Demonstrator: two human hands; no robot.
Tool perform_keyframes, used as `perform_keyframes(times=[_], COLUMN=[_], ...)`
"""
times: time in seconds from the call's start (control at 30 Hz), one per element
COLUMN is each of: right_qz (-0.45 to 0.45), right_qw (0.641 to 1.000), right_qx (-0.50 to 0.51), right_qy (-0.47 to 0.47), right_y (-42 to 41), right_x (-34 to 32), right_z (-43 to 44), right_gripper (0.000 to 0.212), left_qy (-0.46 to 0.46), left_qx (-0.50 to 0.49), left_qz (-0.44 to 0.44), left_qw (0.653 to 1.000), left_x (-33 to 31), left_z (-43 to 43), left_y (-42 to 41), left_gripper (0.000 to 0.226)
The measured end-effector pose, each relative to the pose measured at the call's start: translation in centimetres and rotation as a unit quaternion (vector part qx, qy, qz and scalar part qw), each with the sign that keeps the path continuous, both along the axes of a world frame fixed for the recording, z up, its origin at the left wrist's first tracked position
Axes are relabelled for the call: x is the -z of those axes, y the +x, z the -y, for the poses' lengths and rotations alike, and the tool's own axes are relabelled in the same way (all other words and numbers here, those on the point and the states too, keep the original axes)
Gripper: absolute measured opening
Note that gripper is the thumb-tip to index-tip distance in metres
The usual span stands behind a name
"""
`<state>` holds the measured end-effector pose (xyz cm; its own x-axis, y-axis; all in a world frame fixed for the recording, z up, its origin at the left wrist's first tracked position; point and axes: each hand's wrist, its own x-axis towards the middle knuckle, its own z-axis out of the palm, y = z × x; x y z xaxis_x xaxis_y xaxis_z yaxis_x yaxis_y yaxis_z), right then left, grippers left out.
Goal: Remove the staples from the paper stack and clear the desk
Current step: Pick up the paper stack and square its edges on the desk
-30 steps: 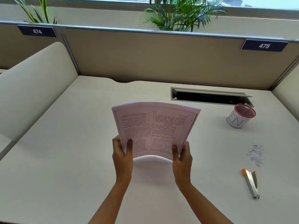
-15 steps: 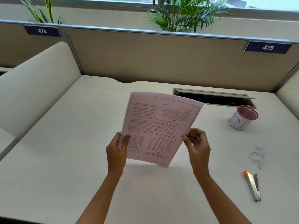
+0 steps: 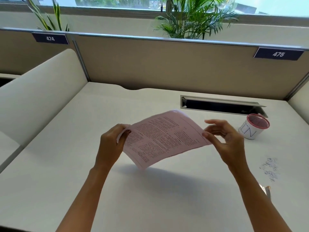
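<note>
A pink printed paper stack [image 3: 164, 138] hangs above the white desk [image 3: 58, 164], tilted nearly flat with its text sideways. My left hand [image 3: 112, 144] grips its left edge, thumb on top. My right hand [image 3: 225, 139] is at the stack's right edge with its fingers spread and loose; only the thumb tip touches the paper. A heap of pulled staples [image 3: 270, 168] lies on the desk to the right. The orange-tipped staple remover [image 3: 266, 190] lies below that heap, mostly hidden behind my right forearm.
A white cup [image 3: 250, 132] with a red rim and "IN" written on it stands at the right. Behind it is an open cable slot [image 3: 222, 106] in the desk. Beige partition walls close off the back and both sides.
The stack has swung from upright to nearly flat and turned sideways. My right hand has let go of its edge and opened. My left hand keeps its grip.
</note>
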<state>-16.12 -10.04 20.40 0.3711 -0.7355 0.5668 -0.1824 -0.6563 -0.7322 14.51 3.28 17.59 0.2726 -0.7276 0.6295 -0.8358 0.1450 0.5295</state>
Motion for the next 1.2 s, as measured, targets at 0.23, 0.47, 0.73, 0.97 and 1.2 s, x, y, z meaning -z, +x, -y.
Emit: perform_keyframes(times=[0.23,0.47,0.73,0.97,1.2], right_qz=[-0.06,0.064,0.157,0.178,0.144], right_qw=[0.995,0.981,0.955,0.94,0.929], right_qx=[-0.053,0.0,0.086,0.177,0.203], right_qy=[0.055,0.183,0.237,0.23,0.275], right_y=[1.6,2.0,1.7,2.1,1.9], right_x=[1.1,2.8,5.3,8.2,11.9], right_z=[-0.2,-0.5,-0.9,-0.6,-0.5], right_gripper=[0.023,0.021,0.018,0.02,0.018], left_qy=[0.022,-0.081,0.088,-0.003,0.039], left_qx=[0.041,-0.116,0.037,-0.07,-0.098], left_qz=[0.061,-0.149,-0.474,-0.454,-0.413], left_qw=[0.997,0.979,0.875,0.888,0.904], left_x=[-1.7,-1.1,2.7,3.5,5.8], left_z=[1.4,1.8,1.7,3.7,4.4], left_y=[-0.5,-0.8,-1.2,-4.4,-5.7], left_gripper=[0.017,0.073,0.027,0.021,0.008])
